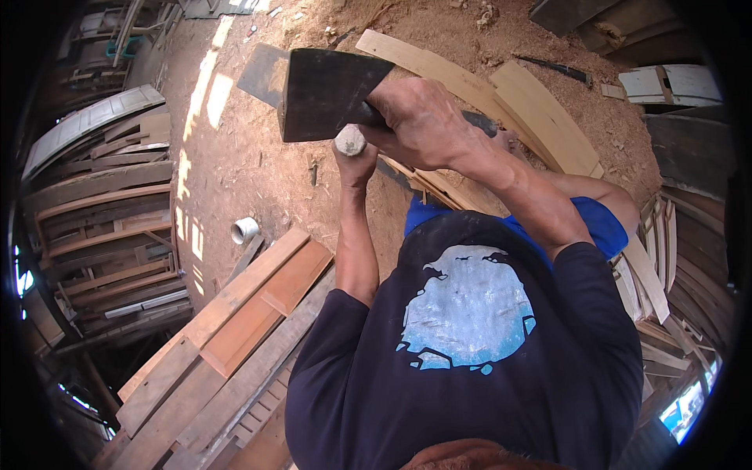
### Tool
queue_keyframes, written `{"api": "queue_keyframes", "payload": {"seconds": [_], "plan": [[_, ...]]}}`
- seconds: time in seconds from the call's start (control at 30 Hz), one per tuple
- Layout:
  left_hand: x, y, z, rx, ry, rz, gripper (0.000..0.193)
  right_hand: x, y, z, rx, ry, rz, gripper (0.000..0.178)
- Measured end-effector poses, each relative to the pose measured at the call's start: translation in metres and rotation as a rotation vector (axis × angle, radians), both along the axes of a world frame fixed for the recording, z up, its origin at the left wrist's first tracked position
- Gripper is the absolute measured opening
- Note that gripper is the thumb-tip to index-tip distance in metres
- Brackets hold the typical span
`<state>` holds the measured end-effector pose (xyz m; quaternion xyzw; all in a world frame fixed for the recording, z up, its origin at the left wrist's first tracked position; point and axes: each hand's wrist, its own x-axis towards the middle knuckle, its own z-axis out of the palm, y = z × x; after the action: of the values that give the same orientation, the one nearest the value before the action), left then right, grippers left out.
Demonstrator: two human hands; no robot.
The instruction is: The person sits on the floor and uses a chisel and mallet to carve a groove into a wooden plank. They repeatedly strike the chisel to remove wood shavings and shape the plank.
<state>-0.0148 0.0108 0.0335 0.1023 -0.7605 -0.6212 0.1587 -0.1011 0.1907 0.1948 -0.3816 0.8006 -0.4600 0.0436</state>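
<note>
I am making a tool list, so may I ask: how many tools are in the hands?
2: a dark, blocky tool in the right hand, and a round-ended tool in the left hand, its lower part hidden.

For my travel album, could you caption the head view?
Among wooden boards, the right hand grips a dark blocky tool; the left hand grips a round-ended handle.

Dark short-sleeved T-shirt (454, 403), pale blue rounded graphic (470, 305) with jagged broken edges, bright blue shorts (601, 225)

white cylinder (250, 227) on floor (274, 172) | white panel (90, 128) by stacked timber (102, 186), left | reddish board (239, 341) among planks (227, 307)
</note>
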Motion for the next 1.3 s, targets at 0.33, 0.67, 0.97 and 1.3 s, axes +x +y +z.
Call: {"api": "queue_keyframes", "payload": {"seconds": [0.33, 0.67, 0.97, 1.3], "plan": [[0.012, 0.002, -0.048, -0.295, -0.014, -0.042, 0.024, 0.008, 0.021, -0.037, 0.299, -0.297, 0.033, 0.035], [-0.025, -0.026, 0.017, 0.047, 0.104, 0.181, 0.023, 0.025, 0.072, -0.058, 0.134, -0.765, -0.191, 0.037], [-0.036, -0.011, -0.010, 0.053, -0.057, 0.074, 0.020, 0.033, 0.071, -0.027, -0.036, -0.699, -0.170, 0.036], [0.031, 0.031, -0.042, -0.216, 0.006, -0.064, 0.034, 0.037, 0.043, -0.063, 0.508, -0.123, -0.002, 0.040]]}}
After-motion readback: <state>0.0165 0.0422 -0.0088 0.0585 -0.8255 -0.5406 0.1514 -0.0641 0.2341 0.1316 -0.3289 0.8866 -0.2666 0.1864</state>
